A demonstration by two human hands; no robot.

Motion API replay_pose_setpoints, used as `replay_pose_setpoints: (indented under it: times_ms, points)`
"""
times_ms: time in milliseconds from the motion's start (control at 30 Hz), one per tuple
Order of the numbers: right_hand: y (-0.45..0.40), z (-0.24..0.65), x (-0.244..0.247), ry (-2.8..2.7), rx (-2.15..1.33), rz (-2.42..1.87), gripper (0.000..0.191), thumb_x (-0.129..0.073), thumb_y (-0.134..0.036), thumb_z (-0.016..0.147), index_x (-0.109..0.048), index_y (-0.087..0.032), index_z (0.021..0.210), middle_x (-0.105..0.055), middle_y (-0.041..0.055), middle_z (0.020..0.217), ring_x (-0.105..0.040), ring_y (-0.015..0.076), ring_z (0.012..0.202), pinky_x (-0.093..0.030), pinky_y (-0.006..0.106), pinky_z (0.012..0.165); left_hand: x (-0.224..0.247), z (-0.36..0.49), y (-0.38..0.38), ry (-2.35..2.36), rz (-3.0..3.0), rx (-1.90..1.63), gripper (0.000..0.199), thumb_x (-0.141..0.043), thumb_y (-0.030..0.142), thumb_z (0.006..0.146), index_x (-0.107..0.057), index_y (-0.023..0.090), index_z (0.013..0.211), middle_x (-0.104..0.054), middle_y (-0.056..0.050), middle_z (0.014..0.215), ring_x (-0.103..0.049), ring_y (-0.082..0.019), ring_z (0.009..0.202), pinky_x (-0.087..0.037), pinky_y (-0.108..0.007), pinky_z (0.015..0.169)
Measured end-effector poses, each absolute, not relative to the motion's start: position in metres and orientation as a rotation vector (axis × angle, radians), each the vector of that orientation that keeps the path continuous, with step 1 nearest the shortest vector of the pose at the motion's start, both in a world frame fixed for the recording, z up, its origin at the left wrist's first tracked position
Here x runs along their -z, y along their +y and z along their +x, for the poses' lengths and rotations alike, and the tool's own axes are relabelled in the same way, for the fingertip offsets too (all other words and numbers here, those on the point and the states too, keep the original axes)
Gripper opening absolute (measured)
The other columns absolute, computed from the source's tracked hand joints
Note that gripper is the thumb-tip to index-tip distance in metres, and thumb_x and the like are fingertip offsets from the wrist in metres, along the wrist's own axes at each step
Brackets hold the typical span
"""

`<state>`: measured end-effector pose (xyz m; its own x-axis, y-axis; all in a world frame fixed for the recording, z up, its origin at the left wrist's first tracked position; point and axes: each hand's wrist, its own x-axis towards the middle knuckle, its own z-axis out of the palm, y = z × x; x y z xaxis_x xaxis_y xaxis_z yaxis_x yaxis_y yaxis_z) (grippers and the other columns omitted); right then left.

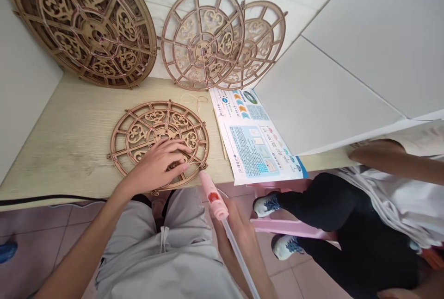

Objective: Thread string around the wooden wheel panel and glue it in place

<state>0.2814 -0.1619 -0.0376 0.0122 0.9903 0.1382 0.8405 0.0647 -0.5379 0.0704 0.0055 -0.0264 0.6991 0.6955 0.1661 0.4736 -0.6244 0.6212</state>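
Note:
A round brown openwork frame (137, 133) with scroll ornaments and spokes lies flat on the table in front of me. My left hand (156, 162) rests on its near part, palm down, with fingers spread over the hub and inner ring. In my right hand (239, 225) is a pink hot glue gun (207, 184), its nozzle at the frame's lower right rim, by a small tab. Whether the tip touches the rim I cannot tell. A long translucent glue stick (239, 253) sticks out of the gun's back end. Thin wire or thread (190, 96) curls at the frame's upper right edge.
Similar frames lean on the wall: a thick stack (99, 35) at left, two overlapping ones (203, 51) at centre. A printed sheet (256, 144) lies right of my work, beside a thin stick (222, 134). White panels flank the table (69, 146). Another person's arm (395, 160) is at right.

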Motion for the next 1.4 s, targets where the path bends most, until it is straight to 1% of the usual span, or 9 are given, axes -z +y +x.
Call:
replay_pose_setpoints:
  times_ms: [200,300,433,600,733,833,1000,1133,1400]
  points:
    - [-0.163,0.277,0.04,-1.883,-0.369,-1.843,0.039,-0.044,-0.031,0.103,-0.056,-0.019,0.138,-0.058,0.0053,0.085,-0.051,0.0103,0.057,-0.042,0.019,0.049,0.028,0.069,0.005,0.894,2.366,-0.54,0.037,-0.046,0.045,0.104,-0.064,0.021,0.082,-0.063,-0.002,0.137,-0.045,-0.026,0.142,-0.024,-0.05,0.123]
    - [-0.164,0.277,0.041,-1.875,-0.37,-1.851,0.035,-0.047,-0.034,0.104,-0.056,-0.017,0.134,-0.059,0.0042,0.088,-0.053,0.0092,0.06,-0.043,0.019,0.051,0.028,0.069,0.005,0.885,2.368,-0.541,0.037,-0.046,0.045,0.104,-0.065,0.021,0.083,-0.063,-0.002,0.137,-0.044,-0.026,0.142,-0.022,-0.051,0.125]
    - [-0.167,0.278,0.042,-1.876,-0.39,-1.852,0.033,-0.051,-0.04,0.104,-0.059,-0.017,0.126,-0.06,0.0032,0.09,-0.054,0.0079,0.063,-0.047,0.019,0.054,0.027,0.068,0.005,0.887,2.354,-0.526,0.039,-0.045,0.046,0.104,-0.065,0.02,0.082,-0.063,-0.003,0.137,-0.044,-0.027,0.142,-0.024,-0.05,0.124]
    - [-0.173,0.278,0.044,-1.878,-0.409,-1.842,0.03,-0.055,-0.044,0.103,-0.062,-0.018,0.117,-0.063,0.0046,0.098,-0.06,0.0107,0.075,-0.053,0.024,0.065,0.026,0.069,0.005,0.887,2.355,-0.525,0.036,-0.047,0.044,0.103,-0.064,0.021,0.081,-0.064,-0.003,0.136,-0.043,-0.027,0.143,-0.025,-0.05,0.123]
    - [-0.179,0.279,0.046,-1.881,-0.413,-1.844,0.034,-0.059,-0.044,0.101,-0.061,-0.016,0.119,-0.064,0.0066,0.108,-0.063,0.0143,0.087,-0.057,0.03,0.075,0.028,0.069,0.005,0.881,2.365,-0.543,0.036,-0.046,0.044,0.103,-0.064,0.021,0.082,-0.063,-0.002,0.137,-0.042,-0.026,0.144,-0.026,-0.049,0.123]
    - [-0.181,0.28,0.046,-1.886,-0.413,-1.848,0.035,-0.059,-0.044,0.1,-0.061,-0.015,0.119,-0.064,0.0069,0.109,-0.063,0.015,0.089,-0.057,0.032,0.078,0.028,0.069,0.005,0.876,2.366,-0.55,0.036,-0.047,0.045,0.103,-0.064,0.021,0.082,-0.063,-0.001,0.137,-0.042,-0.026,0.144,-0.026,-0.048,0.123]
    - [-0.184,0.282,0.047,-1.891,-0.417,-1.849,0.02,-0.057,-0.043,0.101,-0.066,-0.027,0.11,-0.065,0.0066,0.109,-0.063,0.0157,0.092,-0.055,0.027,0.073,0.027,0.069,0.004,0.882,2.365,-0.537,0.036,-0.047,0.046,0.104,-0.066,0.022,0.085,-0.063,0.0,0.137,-0.042,-0.025,0.144,-0.023,-0.05,0.124]
    - [-0.187,0.282,0.047,-1.892,-0.433,-1.847,0.033,-0.06,-0.041,0.1,-0.062,-0.015,0.12,-0.065,0.0075,0.112,-0.065,0.0161,0.093,-0.058,0.033,0.08,0.027,0.069,0.004,0.881,2.367,-0.525,0.036,-0.046,0.046,0.104,-0.065,0.021,0.084,-0.064,-0.001,0.137,-0.042,-0.025,0.145,-0.025,-0.05,0.123]
    - [-0.19,0.283,0.045,-1.884,-0.485,-1.844,0.032,-0.061,-0.04,0.1,-0.062,-0.016,0.12,-0.065,0.0076,0.113,-0.066,0.0159,0.093,-0.059,0.033,0.08,0.028,0.069,0.005,0.889,2.376,-0.517,0.037,-0.046,0.046,0.104,-0.066,0.021,0.085,-0.063,0.0,0.138,-0.042,-0.025,0.144,-0.024,-0.049,0.123]
